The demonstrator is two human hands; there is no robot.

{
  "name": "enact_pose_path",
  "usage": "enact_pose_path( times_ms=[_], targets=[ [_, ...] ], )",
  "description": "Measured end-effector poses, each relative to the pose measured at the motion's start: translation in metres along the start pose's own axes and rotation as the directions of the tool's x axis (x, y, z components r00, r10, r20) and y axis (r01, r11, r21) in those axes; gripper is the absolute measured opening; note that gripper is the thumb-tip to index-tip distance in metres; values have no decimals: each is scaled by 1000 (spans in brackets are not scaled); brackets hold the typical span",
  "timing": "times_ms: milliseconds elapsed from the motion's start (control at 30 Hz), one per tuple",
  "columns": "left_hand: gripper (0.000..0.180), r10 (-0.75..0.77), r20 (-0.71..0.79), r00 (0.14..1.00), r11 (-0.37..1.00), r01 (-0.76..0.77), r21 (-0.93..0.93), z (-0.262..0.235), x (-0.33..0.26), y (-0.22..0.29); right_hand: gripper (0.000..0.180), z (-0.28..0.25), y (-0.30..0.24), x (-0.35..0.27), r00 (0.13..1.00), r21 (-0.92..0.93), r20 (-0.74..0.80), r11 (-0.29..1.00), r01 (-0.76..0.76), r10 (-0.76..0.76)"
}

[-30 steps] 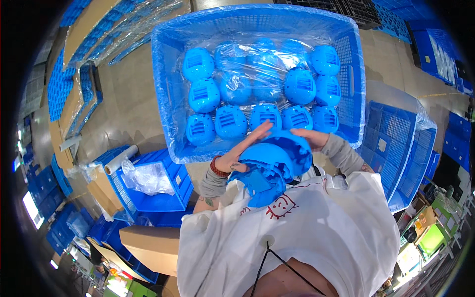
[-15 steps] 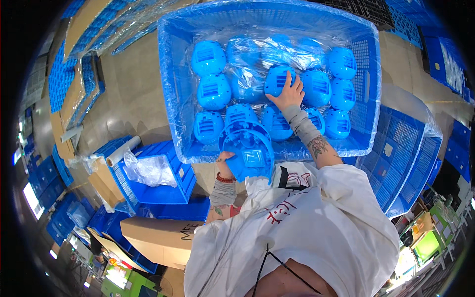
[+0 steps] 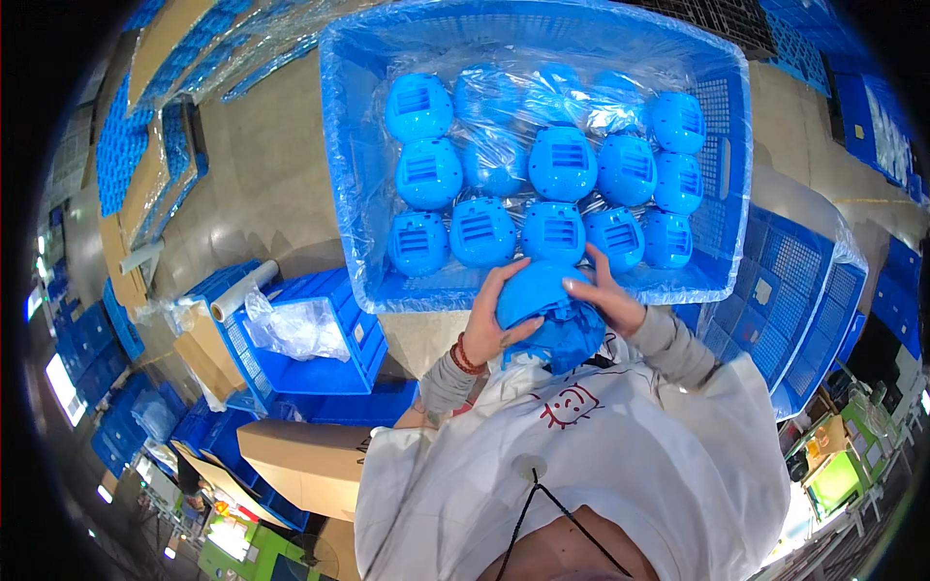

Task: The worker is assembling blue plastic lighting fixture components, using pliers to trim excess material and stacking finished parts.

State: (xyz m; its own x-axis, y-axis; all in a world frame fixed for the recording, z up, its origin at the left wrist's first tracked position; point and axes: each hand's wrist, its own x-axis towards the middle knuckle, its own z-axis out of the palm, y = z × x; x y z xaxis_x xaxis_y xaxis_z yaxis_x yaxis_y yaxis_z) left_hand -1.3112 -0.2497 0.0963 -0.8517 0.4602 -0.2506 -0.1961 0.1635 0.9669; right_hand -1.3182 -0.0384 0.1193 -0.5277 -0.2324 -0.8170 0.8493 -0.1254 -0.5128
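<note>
Close to my body, at the near edge of the crate, I hold a blue plastic shell (image 3: 544, 289) between both hands. Its smooth rounded side shows on top; the lower part looks uneven, and its inside is hidden. My left hand (image 3: 490, 324) wraps the shell's left side with curved fingers. On the opposite side, my right hand (image 3: 616, 296) grips it, thumb lying over the dome. Just beyond, the large blue crate (image 3: 339, 145) has clear plastic film (image 3: 620, 102) in it. Several rounded blue housings (image 3: 562, 163) with slotted vents sit there in rows, some under film.
Left of me stands a blue bin (image 3: 363, 329) with crumpled clear plastic (image 3: 295, 327) in it, beside a film roll (image 3: 244, 290). A cardboard box (image 3: 300, 465) lies nearer. More blue crates (image 3: 780, 281) stand on the right, and wrapped pallets (image 3: 145, 184) at far left.
My right hand has left a housing in the crate and come back to the shell. The shell has shifted right and turned from its hollow side to its domed side.
</note>
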Motion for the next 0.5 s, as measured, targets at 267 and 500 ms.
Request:
enact_pose_path(
  times_ms=[267,500],
  targets=[
    [50,-249,222,943,810,328,-485,-24,7,-35,116,-1,16,-49,917,-315,373,911,267,-140],
    [62,-200,374,905,887,330,-323,-20,38,-2,84,5,22,-64,858,-589,257,632,504,-445]
  ],
)
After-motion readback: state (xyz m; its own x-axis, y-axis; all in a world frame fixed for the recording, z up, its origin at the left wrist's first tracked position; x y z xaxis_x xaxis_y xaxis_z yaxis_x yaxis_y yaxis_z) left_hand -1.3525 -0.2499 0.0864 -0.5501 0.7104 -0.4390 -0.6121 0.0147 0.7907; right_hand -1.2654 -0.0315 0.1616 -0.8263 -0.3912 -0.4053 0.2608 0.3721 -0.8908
